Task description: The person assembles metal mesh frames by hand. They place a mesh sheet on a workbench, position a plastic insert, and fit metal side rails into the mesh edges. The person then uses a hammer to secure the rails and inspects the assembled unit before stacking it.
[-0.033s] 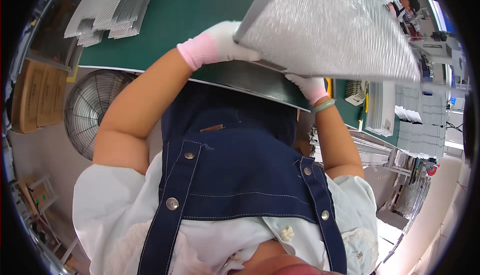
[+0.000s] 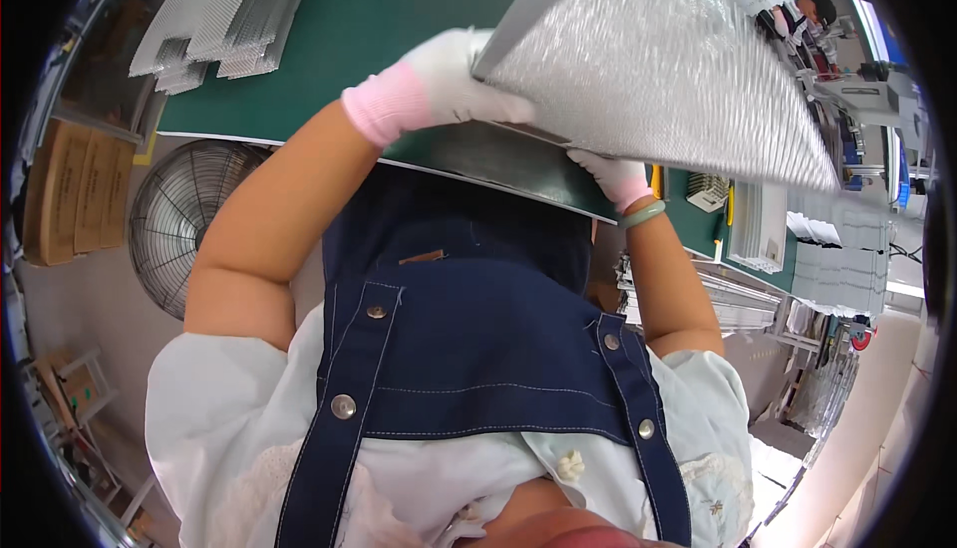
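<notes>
Head view: a large, silver, crinkle-surfaced rectangular panel [image 2: 678,70] stands tilted over the front of the green worktable [image 2: 399,10]. The step in hand seems to be steadying it; the next move likely calls for support at both edges. The white-and-pink gloved left hand [image 2: 454,80] is clamped on its near corner, thumb across the face; the matching right hand [image 2: 613,174] touches the lower edge, its fingers' closure hidden.
</notes>
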### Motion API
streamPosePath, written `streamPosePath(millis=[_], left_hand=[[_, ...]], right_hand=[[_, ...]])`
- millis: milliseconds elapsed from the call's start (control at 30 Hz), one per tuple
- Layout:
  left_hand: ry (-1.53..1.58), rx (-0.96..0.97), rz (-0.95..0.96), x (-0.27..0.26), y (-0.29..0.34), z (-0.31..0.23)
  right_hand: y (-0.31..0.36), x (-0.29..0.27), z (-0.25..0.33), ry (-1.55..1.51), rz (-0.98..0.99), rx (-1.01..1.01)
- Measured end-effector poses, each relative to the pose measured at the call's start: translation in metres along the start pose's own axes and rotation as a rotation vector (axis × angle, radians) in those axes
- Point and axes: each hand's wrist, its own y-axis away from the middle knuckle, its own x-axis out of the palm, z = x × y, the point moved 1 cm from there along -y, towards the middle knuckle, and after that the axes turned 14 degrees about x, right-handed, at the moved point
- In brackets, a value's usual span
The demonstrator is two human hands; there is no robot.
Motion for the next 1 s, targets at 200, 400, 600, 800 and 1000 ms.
streamPosePath(millis=[200, 400, 600, 800, 1000], left_hand=[[-0.018, 0.611, 0.171, 0.025, 0.036, -0.08], [0.052, 0.568, 0.166, 0.049, 0.062, -0.086], [0.035, 0.54, 0.252, 0.046, 0.054, -0.087], [0.01, 0.503, 0.279, 0.04, 0.053, -0.09], [0.054, 0.533, 0.241, 0.045, 0.051, -0.087]], right_hand=[[0.018, -0.008, 0.043, 0.297, 0.067, 0.008], [0.019, -0.009, 0.026, 0.361, -0.036, -0.257], [0.013, -0.017, 0.022, 0.308, 0.276, -0.018], [0.017, -0.035, 0.025, 0.434, 0.21, -0.127], [0.034, -0.061, -0.025, 0.751, -0.354, 0.415]])
